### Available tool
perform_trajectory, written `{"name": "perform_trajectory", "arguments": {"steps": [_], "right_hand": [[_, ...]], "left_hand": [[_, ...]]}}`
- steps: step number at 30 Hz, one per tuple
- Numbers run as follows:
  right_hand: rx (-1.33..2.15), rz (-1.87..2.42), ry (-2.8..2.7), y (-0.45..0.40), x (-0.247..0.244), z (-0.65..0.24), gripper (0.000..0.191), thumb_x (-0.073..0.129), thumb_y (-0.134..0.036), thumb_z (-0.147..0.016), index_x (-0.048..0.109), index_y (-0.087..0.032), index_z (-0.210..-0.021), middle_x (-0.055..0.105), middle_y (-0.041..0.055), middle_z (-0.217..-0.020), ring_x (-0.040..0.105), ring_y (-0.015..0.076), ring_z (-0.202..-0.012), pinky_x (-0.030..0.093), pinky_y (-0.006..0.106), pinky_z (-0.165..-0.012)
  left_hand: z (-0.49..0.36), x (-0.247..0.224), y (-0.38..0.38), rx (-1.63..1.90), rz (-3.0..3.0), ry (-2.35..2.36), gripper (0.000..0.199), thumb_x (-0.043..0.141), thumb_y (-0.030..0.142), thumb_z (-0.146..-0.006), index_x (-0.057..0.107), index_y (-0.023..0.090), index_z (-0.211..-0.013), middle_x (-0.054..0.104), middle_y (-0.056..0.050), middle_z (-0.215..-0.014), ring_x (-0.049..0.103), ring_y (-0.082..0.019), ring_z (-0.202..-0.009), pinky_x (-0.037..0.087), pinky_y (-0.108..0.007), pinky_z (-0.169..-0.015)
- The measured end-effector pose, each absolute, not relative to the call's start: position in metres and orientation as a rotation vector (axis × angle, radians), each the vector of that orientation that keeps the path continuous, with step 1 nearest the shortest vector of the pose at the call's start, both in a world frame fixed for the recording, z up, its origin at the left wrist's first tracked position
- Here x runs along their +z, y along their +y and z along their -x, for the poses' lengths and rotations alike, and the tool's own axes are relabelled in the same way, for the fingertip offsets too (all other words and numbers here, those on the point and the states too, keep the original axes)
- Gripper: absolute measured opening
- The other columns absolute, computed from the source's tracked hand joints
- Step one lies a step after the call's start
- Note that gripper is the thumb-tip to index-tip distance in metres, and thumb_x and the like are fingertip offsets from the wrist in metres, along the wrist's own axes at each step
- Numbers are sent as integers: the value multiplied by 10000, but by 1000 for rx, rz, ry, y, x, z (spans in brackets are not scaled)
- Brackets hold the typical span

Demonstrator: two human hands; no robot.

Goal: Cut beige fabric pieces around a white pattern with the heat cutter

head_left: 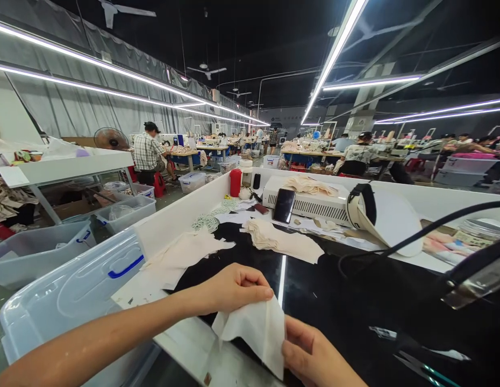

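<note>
Between my two hands hangs a cream fabric piece [260, 328] with a seam or fold line running down it. My left hand [237, 290] pinches its upper edge, thumb over the cloth. On the right edge, my right hand [308, 349] grips the same piece between thumb and fingers. The cloth is held over the front edge of the black work surface [334, 306]. Beyond my hands lie a stack of cream fabric pieces [282, 241] and, to its left, another cream pile [185, 255].
A phone [284, 205] leans on a white vented box [306, 196]. A white sun visor [389, 217] and black cable [427, 228] are at right. Tweezers [423, 368] lie front right. Left stands a lidded plastic bin [80, 285]. People work at tables further back.
</note>
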State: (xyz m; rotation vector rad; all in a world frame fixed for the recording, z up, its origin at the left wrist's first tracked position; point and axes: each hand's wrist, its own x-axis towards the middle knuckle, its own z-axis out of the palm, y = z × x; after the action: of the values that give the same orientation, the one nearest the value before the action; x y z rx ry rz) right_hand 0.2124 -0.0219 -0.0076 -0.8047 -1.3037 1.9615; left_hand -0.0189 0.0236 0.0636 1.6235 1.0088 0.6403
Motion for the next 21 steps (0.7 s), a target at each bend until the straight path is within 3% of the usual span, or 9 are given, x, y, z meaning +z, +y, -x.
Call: {"name": "perform_trajectory", "arguments": {"steps": [2, 6, 9, 13, 17, 21], "right_hand": [[1848, 853, -1121, -17, -12, -211, 673, 1047, -780, -683, 888, -230, -1036, 756, 49, -880, 628, 215, -794, 543, 389, -846], [1542, 1016, -976, 6, -15, -217, 633, 1079, -757, -635, 825, -195, -776, 594, 2, -715, 452, 143, -670, 420, 299, -617], [1471, 1042, -999, 21, -6, -232, 590, 1096, -704, -657, 879, -217, -908, 564, -23, -725, 429, 133, -655, 363, 280, -571], [1279, 1157, -1237, 18, 5, -254, 455, 1035, -658, -795, 908, -262, -980, 721, 10, -801, 577, 175, -715, 478, 305, -661], [1043, 1228, -1670, -5, -11, -262, 354, 866, -659, -954, 918, -309, -965, 887, 59, -1022, 811, 303, -968, 639, 374, -894], [877, 1085, -1977, -25, -37, -268, 262, 714, -499, -1122, 904, -328, -1070, 907, 53, -1140, 870, 275, -1060, 700, 342, -966]], "left_hand": [[20, 63, 23, 583, -1674, 965, 403, 812, 588, -907, 813, 185, -912, 671, 12, -792, 526, -142, -726, 400, -245, -663], [27, 71, 30, 457, -1837, 959, 375, 759, 575, -966, 819, 206, -942, 705, 8, -831, 558, -151, -735, 393, -256, -668], [38, 82, 40, 440, -2170, 1135, 291, 712, 510, -1008, 798, 244, -928, 745, -4, -859, 618, -190, -784, 379, -294, -701], [58, 87, 36, 440, -2533, 1272, 340, 610, 472, -1109, 737, 266, -870, 747, -35, -882, 686, -235, -839, 397, -337, -730], [72, 73, 15, 220, -2541, 1109, 442, 730, 573, -1110, 731, 278, -780, 722, -14, -767, 630, -202, -655, 338, -363, -623], [62, 51, 3, 149, -2713, 1041, 424, 679, 467, -1180, 748, 253, -821, 737, -17, -775, 685, -210, -700, 388, -348, -628]]}}
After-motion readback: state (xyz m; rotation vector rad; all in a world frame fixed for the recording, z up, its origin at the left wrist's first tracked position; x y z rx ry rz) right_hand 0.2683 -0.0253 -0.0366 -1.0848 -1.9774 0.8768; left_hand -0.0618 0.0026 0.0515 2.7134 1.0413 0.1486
